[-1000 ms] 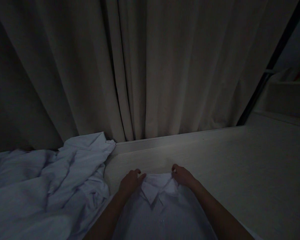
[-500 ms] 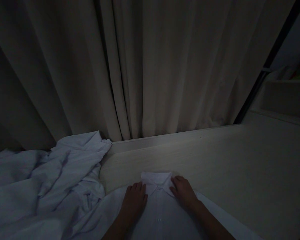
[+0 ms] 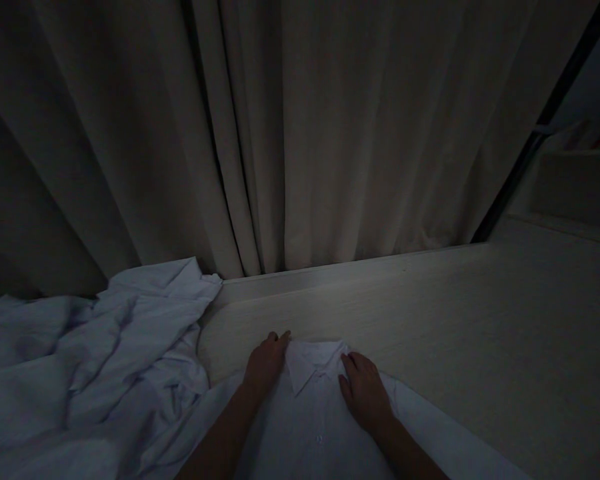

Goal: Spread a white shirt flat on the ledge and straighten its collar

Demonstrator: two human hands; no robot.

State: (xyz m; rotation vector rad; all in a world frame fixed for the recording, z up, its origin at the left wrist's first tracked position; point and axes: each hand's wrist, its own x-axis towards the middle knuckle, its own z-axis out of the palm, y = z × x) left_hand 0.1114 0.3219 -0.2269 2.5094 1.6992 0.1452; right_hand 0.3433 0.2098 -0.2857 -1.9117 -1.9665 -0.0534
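A white button-up shirt (image 3: pixel 315 413) lies flat, front side up, with its collar (image 3: pixel 303 363) pointing away from me. My left hand (image 3: pixel 267 363) is at the collar's left edge, fingers stretched forward and one fingertip just past the fabric. On the opposite side, my right hand (image 3: pixel 363 387) has its fingers bent onto the collar's right edge, with the thumb close below them. The right collar point is partly hidden by that hand. Small buttons run down the middle of the shirt, and its sleeves spread out to both sides.
A heap of crumpled white cloth (image 3: pixel 145 333) lies at the left, meeting the shirt's left sleeve. Long curtains (image 3: pixel 330 133) hang behind the pale surface (image 3: pixel 430 313). A dark post (image 3: pixel 510 180) and a raised ledge (image 3: pixel 575 187) stand at the right.
My left hand has moved forward from the shirt's shoulder to the collar's outer edge, uncovering the left collar point. My right hand stays at the right collar edge.
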